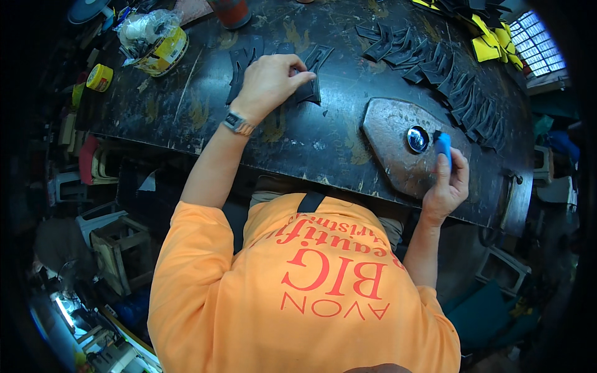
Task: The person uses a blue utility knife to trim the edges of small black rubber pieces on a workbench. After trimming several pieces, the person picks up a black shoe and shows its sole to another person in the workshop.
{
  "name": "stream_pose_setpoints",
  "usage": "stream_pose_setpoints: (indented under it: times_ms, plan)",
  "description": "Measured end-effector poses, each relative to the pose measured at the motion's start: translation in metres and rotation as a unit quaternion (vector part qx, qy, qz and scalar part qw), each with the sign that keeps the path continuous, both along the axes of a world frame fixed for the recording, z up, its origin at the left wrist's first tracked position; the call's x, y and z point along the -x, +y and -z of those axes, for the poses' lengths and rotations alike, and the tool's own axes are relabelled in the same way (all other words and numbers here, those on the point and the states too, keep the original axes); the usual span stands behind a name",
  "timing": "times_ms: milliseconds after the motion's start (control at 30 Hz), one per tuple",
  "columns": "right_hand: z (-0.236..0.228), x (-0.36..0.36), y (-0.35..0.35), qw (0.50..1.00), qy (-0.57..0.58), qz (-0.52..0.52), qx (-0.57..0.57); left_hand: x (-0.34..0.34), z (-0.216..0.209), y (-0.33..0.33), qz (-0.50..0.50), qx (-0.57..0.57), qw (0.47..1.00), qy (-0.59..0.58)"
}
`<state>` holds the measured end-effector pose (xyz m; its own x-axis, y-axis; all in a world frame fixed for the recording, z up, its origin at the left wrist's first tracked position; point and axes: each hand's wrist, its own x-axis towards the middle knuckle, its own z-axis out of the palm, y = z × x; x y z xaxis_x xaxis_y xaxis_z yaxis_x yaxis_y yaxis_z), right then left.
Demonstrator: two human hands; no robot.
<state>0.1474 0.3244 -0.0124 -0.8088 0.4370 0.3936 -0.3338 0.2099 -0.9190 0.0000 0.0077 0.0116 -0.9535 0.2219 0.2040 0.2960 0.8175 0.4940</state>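
My right hand (449,186) grips a short blue-handled brush (444,148) with a dark tip. The brush is just right of a small round metal dish (418,139) with a shiny dark inside. Under the dish lies a worn brown slab with angled edges (395,143). My left hand (270,84), a watch on its wrist, is over several flat black cut pieces (238,68) on the table. Its fingers are curled in toward the thumb; whether they pinch one of the pieces is hidden. Another black piece (318,59) shows just right of the fingers.
The dark worn table (168,118) bears a long row of overlapping black pieces (448,78) at the right. Yellow pieces (488,40) lie beyond it. At the left stand a yellow tub with plastic wrap (163,56) and a small yellow jar (99,78). A reddish container (231,13) stands at the back.
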Motion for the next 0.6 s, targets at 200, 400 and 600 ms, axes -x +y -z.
stream_pose_setpoints:
  times_ms: [200, 400, 600]
  plan:
    - [0.001, -0.007, -0.016, 0.996, -0.014, -0.072, -0.059, 0.034, 0.019, 0.026, 0.01, 0.074, 0.996, 0.054]
    - [-0.002, -0.012, -0.023, 0.995, -0.041, -0.089, -0.001, 0.068, 0.038, 0.023, -0.025, 0.066, 0.997, 0.027]
    - [-0.006, -0.004, -0.041, 0.989, -0.023, -0.149, -0.014, 0.072, 0.026, 0.016, -0.011, 0.018, 0.994, -0.107]
